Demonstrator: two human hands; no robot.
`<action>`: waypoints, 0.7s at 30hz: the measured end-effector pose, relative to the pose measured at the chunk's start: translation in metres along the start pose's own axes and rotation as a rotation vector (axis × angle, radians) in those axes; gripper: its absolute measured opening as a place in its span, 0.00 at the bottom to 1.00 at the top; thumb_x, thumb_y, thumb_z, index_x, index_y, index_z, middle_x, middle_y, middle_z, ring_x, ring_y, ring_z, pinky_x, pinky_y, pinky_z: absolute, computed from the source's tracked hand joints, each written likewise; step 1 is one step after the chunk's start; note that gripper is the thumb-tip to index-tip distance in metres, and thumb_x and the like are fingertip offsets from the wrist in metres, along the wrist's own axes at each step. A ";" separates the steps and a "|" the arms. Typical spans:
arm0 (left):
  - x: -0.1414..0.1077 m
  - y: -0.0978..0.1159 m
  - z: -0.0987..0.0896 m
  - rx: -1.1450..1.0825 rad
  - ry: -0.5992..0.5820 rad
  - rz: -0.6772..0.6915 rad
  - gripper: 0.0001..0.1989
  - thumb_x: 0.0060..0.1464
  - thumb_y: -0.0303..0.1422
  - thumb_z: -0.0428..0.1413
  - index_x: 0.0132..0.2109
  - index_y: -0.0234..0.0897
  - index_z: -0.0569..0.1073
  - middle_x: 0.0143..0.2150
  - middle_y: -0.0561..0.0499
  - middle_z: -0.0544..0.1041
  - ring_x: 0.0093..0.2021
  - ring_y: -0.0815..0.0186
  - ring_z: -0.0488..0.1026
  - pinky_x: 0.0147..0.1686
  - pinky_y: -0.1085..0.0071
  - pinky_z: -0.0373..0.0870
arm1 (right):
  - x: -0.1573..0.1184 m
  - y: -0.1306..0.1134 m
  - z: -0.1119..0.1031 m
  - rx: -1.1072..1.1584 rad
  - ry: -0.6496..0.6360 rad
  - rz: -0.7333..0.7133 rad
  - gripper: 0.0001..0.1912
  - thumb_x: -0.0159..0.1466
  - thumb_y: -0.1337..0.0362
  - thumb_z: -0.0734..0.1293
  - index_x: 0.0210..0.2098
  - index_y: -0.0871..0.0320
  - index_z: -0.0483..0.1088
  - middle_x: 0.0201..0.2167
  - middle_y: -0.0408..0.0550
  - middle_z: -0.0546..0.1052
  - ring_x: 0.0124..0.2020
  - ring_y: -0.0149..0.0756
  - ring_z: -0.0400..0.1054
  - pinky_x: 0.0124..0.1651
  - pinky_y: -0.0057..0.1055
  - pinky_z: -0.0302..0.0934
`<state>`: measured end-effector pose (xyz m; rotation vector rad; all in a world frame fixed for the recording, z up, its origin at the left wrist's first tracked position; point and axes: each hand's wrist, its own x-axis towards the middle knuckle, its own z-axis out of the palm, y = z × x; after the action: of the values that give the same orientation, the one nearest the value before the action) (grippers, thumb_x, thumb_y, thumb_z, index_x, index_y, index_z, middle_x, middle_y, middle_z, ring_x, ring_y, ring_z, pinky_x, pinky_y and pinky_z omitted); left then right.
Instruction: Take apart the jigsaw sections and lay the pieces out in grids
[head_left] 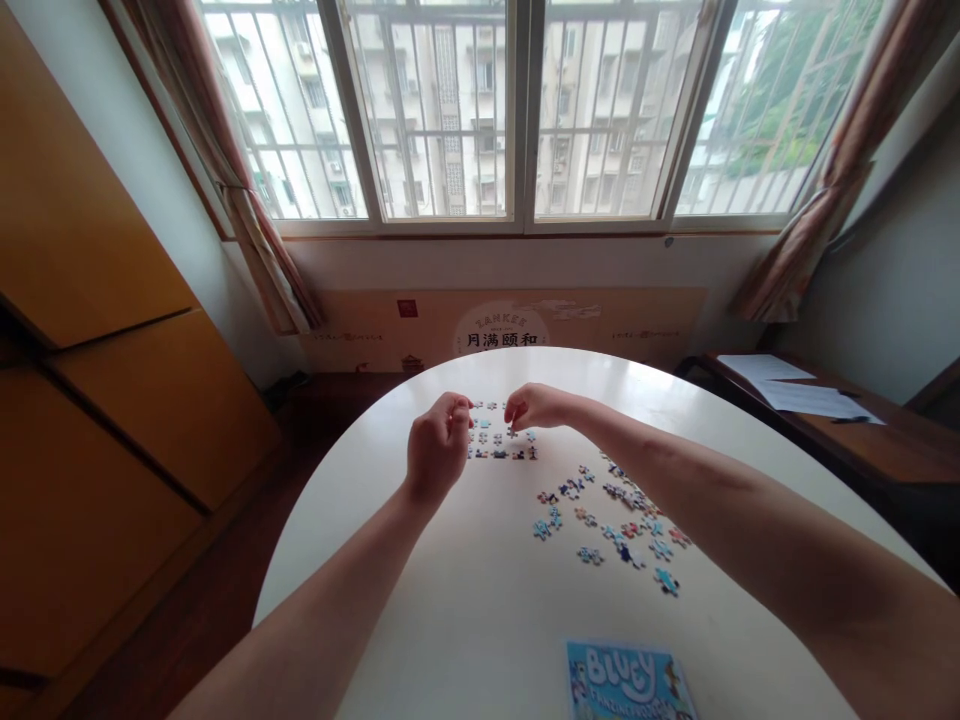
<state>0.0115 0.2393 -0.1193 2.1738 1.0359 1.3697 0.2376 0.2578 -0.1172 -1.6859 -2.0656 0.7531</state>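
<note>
My right hand (537, 405) reaches over the far part of the white round table (390, 600), thumb and fingertips pinching a small jigsaw puzzle piece (511, 431). Left of it, my left hand (441, 442) is closed, its fingers curled in; whatever they may hold is hidden. Between and below the hands, several puzzle pieces lie in spaced rows, with a bottom row of darker pieces (499, 455). My left hand covers the left side of these rows. A loose pile of puzzle pieces (631, 528) is scattered nearer to me, partly under my right forearm.
A blue Bluey puzzle box (628, 682) lies at the table's near side. On the right stands a brown side table (900, 445) with white papers (806, 396) and a pen. A barred window (450, 120) is ahead, a wooden cabinet (105, 420) to the left.
</note>
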 end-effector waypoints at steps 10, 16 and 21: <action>0.001 0.000 -0.001 0.016 -0.026 0.005 0.14 0.61 0.33 0.46 0.37 0.37 0.76 0.27 0.53 0.76 0.25 0.67 0.73 0.25 0.74 0.65 | -0.001 -0.007 0.007 -0.315 0.046 -0.070 0.07 0.56 0.66 0.73 0.35 0.54 0.81 0.35 0.45 0.81 0.35 0.36 0.72 0.37 0.28 0.59; 0.000 0.000 0.000 0.037 -0.035 0.014 0.14 0.62 0.34 0.46 0.37 0.37 0.76 0.27 0.53 0.77 0.25 0.67 0.74 0.26 0.74 0.65 | -0.006 -0.005 0.009 -0.372 0.041 -0.065 0.06 0.57 0.65 0.72 0.33 0.54 0.82 0.32 0.44 0.81 0.32 0.34 0.71 0.34 0.27 0.57; -0.001 0.001 0.001 0.064 -0.051 0.035 0.16 0.63 0.36 0.45 0.37 0.37 0.76 0.28 0.52 0.77 0.26 0.66 0.74 0.26 0.73 0.65 | -0.013 -0.004 0.011 -0.364 0.034 -0.073 0.04 0.56 0.65 0.73 0.30 0.53 0.82 0.27 0.42 0.81 0.29 0.32 0.71 0.32 0.26 0.57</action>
<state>0.0126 0.2381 -0.1193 2.2711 1.0402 1.3057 0.2304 0.2430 -0.1224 -1.7763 -2.3328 0.3351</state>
